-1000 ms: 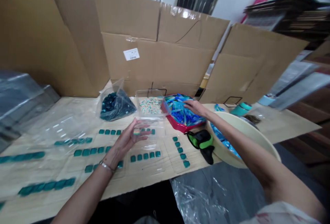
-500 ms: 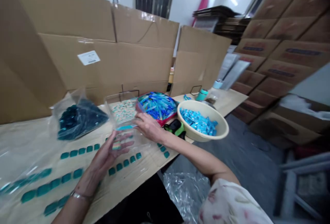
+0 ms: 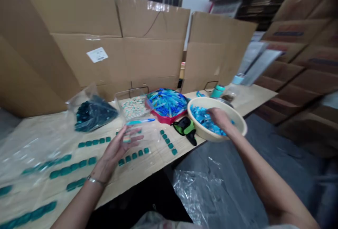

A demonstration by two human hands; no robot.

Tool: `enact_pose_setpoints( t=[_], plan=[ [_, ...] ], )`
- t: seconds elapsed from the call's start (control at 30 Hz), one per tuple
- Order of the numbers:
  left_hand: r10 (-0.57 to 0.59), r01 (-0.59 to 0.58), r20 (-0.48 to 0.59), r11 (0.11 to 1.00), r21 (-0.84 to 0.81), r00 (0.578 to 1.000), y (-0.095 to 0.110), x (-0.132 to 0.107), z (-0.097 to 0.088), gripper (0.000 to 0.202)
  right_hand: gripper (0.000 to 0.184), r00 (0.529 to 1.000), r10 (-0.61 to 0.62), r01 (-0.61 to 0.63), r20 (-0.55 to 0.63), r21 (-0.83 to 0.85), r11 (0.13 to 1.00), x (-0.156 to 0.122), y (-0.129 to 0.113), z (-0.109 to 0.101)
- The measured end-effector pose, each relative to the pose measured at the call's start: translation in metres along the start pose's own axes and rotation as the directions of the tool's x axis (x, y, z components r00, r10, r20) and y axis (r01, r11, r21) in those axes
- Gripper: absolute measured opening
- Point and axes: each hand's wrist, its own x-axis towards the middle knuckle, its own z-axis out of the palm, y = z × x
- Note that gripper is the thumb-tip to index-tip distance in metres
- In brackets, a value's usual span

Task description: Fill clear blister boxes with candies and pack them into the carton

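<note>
My left hand [image 3: 126,142] is above the table, thumb raised and fingers extended beneath a clear plastic piece [image 3: 149,132], which it supports; whether this is a bag or a box I cannot tell. A slim blue pen-like stick [image 3: 139,121] lies at the thumb, along the plastic's upper side. A small striped piece [image 3: 127,139] shows against the fingers. My right hand [image 3: 218,116] reaches into a cream basin [image 3: 241,125] of small shiny blue packets [image 3: 202,118]. Its fingertips are blurred and partly hidden among them.
Rows of teal pieces [image 3: 72,166] lie on the table. A red tray [image 3: 167,119] holds blue sticks, beside a clear box [image 3: 123,114] of small pale pieces. Also there are a bag of dark teal pieces [image 3: 96,113], a green-black item [image 3: 185,127] and a teal bottle [image 3: 218,91].
My right hand has left the clear plastic by my left hand and moved right into the basin. My left hand stays with the plastic and the blue stick. The view has shifted slightly.
</note>
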Motion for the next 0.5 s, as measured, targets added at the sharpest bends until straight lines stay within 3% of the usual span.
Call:
enact_pose_setpoints(
  t=[0.03,0.07,0.13,0.2,0.3,0.43,0.5],
  plan=[
    [0.007,-0.007,0.003,1.000,-0.009,1.000,-0.001,-0.001,0.004,0.032,0.027,0.998,-0.009,0.015,-0.067,0.088,0.996,-0.004,-0.008,-0.003],
    [0.009,-0.009,0.003,1.000,-0.017,1.000,-0.001,-0.001,0.008,0.032,0.028,0.988,-0.005,0.049,-0.154,0.281,0.958,-0.008,-0.019,-0.006],
    [0.019,-0.020,-0.011,0.999,-0.041,1.000,-0.004,-0.002,0.017,0.033,0.029,0.982,-0.077,0.172,-0.174,0.646,0.744,-0.019,-0.048,-0.013],
    [0.039,-0.041,-0.028,0.997,-0.065,0.999,-0.008,-0.003,0.025,0.033,0.029,0.961,-0.244,0.244,-0.127,0.803,0.543,-0.032,-0.082,-0.013],
    [0.073,-0.078,-0.056,0.993,-0.093,0.996,-0.017,-0.006,0.034,0.034,0.023,0.891,-0.407,0.402,-0.201,0.766,0.502,-0.046,-0.128,0.001],
    [0.127,-0.136,-0.108,0.988,-0.079,0.986,-0.027,-0.017,0.042,0.035,0.011,0.830,-0.456,0.549,-0.320,0.607,0.574,-0.059,-0.168,0.029],
    [0.159,-0.171,-0.139,0.983,-0.071,0.977,-0.030,-0.025,0.040,0.034,0.013,0.800,-0.484,0.599,-0.354,0.510,0.617,-0.066,-0.181,0.035]
  ],
)
